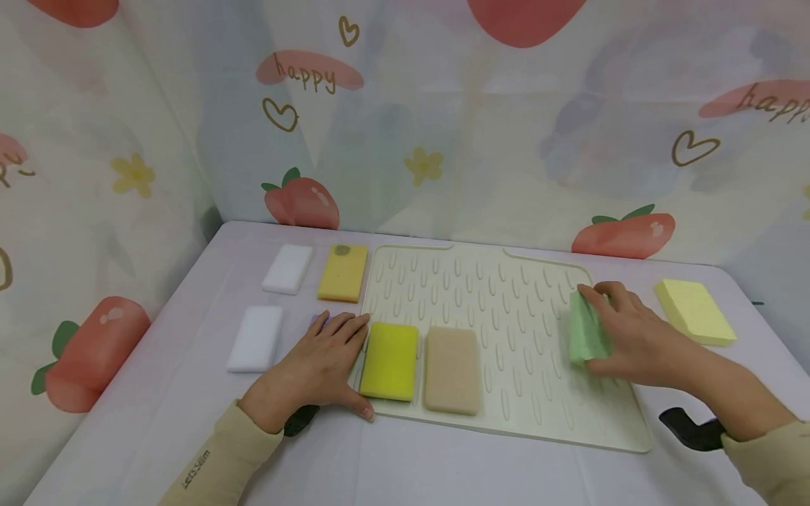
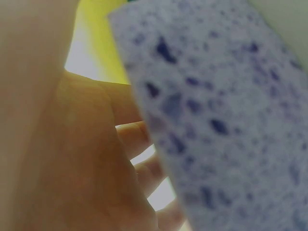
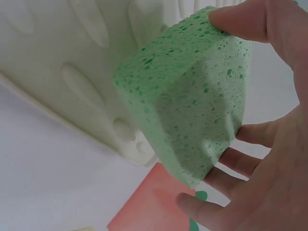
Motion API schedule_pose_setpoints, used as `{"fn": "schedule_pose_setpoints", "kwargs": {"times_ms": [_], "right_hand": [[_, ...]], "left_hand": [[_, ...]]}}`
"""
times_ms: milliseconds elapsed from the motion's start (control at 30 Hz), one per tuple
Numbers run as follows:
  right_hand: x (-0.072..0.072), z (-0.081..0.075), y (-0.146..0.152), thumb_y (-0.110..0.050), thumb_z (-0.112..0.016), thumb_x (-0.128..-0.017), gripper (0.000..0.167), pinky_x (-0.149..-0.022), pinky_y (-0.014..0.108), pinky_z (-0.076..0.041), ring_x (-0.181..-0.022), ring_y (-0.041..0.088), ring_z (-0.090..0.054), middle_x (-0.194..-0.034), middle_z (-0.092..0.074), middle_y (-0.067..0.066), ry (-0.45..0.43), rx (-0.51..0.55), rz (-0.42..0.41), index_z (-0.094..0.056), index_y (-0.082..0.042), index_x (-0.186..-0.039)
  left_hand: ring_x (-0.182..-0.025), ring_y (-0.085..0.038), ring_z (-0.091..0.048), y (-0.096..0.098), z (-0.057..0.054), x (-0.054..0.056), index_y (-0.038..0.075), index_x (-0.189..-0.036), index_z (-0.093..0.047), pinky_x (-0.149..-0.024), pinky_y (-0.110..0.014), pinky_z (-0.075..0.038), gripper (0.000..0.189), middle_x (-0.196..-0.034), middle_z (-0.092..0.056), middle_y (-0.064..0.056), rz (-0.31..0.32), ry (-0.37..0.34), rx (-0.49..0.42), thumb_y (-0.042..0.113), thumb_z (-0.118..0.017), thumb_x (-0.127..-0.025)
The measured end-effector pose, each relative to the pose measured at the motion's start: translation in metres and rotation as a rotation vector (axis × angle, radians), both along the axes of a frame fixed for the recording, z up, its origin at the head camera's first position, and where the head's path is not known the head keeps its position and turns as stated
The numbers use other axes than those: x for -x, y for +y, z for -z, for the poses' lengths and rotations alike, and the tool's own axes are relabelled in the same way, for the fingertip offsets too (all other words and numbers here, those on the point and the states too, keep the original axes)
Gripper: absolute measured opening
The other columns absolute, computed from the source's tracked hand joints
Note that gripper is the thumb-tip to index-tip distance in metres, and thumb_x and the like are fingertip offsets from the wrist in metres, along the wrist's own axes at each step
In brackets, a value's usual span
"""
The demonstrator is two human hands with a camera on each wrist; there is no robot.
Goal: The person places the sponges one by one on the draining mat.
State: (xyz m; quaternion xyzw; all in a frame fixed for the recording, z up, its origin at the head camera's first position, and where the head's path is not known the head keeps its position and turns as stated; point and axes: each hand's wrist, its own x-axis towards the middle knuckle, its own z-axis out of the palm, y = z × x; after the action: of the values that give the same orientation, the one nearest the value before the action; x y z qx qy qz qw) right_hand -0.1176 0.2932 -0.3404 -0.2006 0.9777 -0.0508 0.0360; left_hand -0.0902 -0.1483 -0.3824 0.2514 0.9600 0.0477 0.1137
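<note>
While the right hand (image 1: 639, 344) pinches the green sponge (image 1: 585, 337) between thumb and fingers near the mat's right edge, a wide ridged stretch of pale mat (image 1: 528, 393) separates it from the beige sponge (image 1: 452, 372) at the centre of the head view. The green sponge's long side runs roughly up and down the frame. At lower left, the left hand (image 1: 316, 362) lies beside the yellow sponge (image 1: 389, 362), thumb set apart from its fingers.

In the left wrist view, a purple-speckled sponge (image 2: 226, 120) fills the right half, its long edge slanting from upper left to lower right; whether that hand grips it, I cannot tell.

In the right wrist view, the green sponge sits tilted at centre, blocky and pitted, near the mat's corner.
</note>
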Motion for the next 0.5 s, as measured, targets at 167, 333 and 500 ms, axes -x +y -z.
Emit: {"fn": "schedule_pose_setpoints", "kwargs": {"times_ms": [167,333,500], "right_hand": [[-0.003,0.0,-0.007,-0.032,-0.085,-0.068,0.104,-0.088,0.058,-0.051,-0.119,0.04,-0.04,-0.141,-0.032,0.022,0.023,0.009,-0.04,-0.03,0.003,-0.15],[-0.005,0.002,-0.012,-0.034,-0.086,-0.067,0.106,-0.094,0.063,-0.045,-0.126,0.042,-0.038,-0.146,-0.034,0.02,0.046,0.013,-0.082,-0.03,-0.001,-0.151],[-0.008,0.001,-0.018,-0.036,-0.085,-0.068,0.103,-0.097,0.062,-0.042,-0.127,0.04,-0.038,-0.141,-0.041,0.018,0.058,0.024,-0.098,-0.033,-0.002,-0.15]], "left_hand": [[-0.148,-0.03,-0.027,-0.001,0.001,0.0,0.002,-0.153,-0.034,-0.123,-0.058,-0.014,0.13,-0.162,-0.028,-0.01,0.003,0.007,-0.002,0.081,-0.075,-0.058],[-0.147,-0.03,-0.027,-0.001,0.002,0.0,0.002,-0.153,-0.034,-0.123,-0.058,-0.014,0.131,-0.162,-0.029,-0.01,0.007,0.014,-0.013,0.081,-0.075,-0.058],[-0.147,-0.03,-0.027,-0.002,0.003,0.0,0.002,-0.153,-0.034,-0.122,-0.058,-0.014,0.131,-0.162,-0.029,-0.01,0.008,0.018,-0.014,0.082,-0.074,-0.058]]}}
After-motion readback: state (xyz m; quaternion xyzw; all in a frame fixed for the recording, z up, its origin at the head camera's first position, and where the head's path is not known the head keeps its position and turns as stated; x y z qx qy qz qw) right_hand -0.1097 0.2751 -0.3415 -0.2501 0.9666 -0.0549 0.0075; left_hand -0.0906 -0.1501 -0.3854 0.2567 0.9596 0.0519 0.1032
